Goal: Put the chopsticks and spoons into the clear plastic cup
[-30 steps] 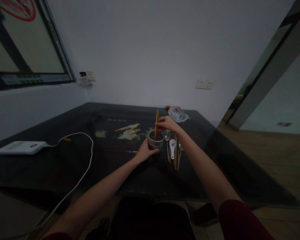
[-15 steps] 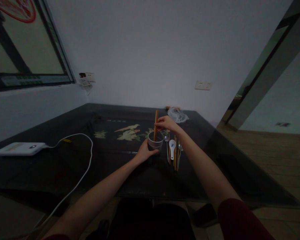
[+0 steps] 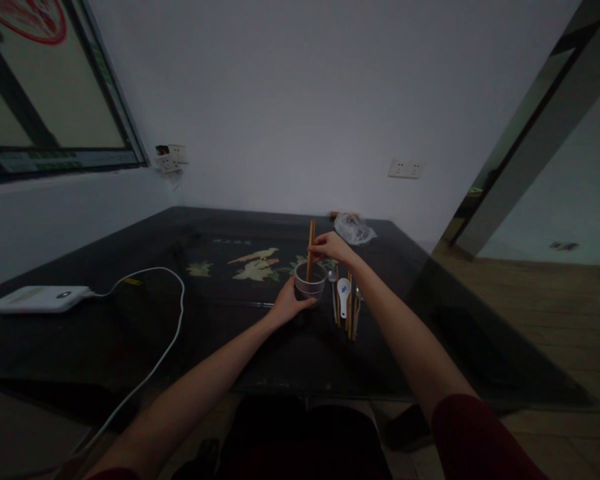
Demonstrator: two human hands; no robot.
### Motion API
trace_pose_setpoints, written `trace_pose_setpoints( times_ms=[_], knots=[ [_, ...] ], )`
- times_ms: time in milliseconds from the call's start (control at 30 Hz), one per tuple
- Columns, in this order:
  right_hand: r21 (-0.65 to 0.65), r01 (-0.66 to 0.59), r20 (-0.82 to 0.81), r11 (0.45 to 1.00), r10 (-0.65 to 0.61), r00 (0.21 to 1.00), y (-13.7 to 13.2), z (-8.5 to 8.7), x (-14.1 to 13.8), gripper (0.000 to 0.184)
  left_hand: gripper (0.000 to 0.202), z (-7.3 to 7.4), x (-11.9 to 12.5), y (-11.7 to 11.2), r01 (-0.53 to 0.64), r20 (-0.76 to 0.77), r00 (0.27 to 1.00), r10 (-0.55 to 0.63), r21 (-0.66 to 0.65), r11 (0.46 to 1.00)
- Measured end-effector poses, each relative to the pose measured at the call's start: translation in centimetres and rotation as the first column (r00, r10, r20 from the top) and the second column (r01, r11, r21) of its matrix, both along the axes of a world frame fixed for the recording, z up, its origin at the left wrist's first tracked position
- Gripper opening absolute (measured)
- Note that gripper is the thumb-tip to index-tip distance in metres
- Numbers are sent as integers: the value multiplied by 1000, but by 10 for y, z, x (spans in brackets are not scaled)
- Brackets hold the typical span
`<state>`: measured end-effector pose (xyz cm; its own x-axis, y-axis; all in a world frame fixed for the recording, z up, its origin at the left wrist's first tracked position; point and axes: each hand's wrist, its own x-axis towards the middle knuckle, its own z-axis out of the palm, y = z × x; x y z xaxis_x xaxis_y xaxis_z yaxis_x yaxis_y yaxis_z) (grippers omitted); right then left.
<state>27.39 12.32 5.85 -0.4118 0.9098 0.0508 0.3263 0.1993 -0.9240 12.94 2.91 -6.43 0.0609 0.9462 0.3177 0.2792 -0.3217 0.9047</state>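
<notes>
My left hand [image 3: 289, 303] is wrapped round the near left side of a clear cup [image 3: 311, 288] on the dark table. Between the fingertips of my right hand [image 3: 330, 247] are wooden chopsticks [image 3: 311, 250], held nearly upright with their lower ends inside the cup. Just right of the cup lies a row of utensils: a small metal spoon [image 3: 333, 287], a white ceramic spoon [image 3: 344, 297] with a blue mark, and several more chopsticks [image 3: 350, 320]. Another metal utensil at the row's right side is partly hidden by my right forearm.
A crumpled clear plastic bag [image 3: 354, 229] lies near the table's back edge. On the left rests a white power bank [image 3: 40, 299] with a white cable [image 3: 181, 313] running off the front. The wall [image 3: 290, 120] stands behind the table [image 3: 220, 347].
The view has shifted very slightly. Both hands keep their hold on the cup and the chopsticks, with no clear movement between them.
</notes>
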Motion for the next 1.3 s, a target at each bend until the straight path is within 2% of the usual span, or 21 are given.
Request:
trace_pose_setpoints(
  times_ms=[267, 400, 533, 700, 800, 900, 1033, 1167, 1300],
  knots=[
    [21, -16, -49, 1000, 17, 999, 1, -3, -1, 15, 65, 0, -1, 0, -16, -17, 1000, 16, 1, 1000],
    [18, -30, -28, 999, 31, 999, -3, -2, 0, 14, 67, 0, -1, 0, -6, -10, 1000, 6, 3, 1000],
    [69, -35, 10, 997, 35, 999, -7, -2, 5, 10, 67, 3, 0, -2, -11, -3, 1000, 11, -4, 1000],
    [188, 50, 26, 981, -55, 998, -13, -5, 20, 15, 66, 1, -1, 0, -4, 0, 1000, 4, 0, 1000],
    [274, 131, -1, 953, -135, 991, -27, -7, 39, 20, 66, -4, -2, 2, 14, 25, 1000, -14, 7, 1000],
    [335, 177, -63, 925, -165, 984, -49, -17, 63, 28, 68, -8, -2, 4, 17, 39, 999, -17, -9, 1000],
    [273, 266, -147, 924, -233, 961, -70, -47, 93, 36, 71, -6, -3, 4, 30, 53, 998, -28, -44, 999],
    [229, 357, -181, 906, -321, 930, -74, -75, 107, 37, 72, 0, -4, 2, 51, 50, 998, -49, -45, 998],
    [245, 366, -165, 898, -334, 928, -72, -82, 108, 35, 71, 3, -4, 0, 45, 39, 998, -42, -73, 996]
  ],
)
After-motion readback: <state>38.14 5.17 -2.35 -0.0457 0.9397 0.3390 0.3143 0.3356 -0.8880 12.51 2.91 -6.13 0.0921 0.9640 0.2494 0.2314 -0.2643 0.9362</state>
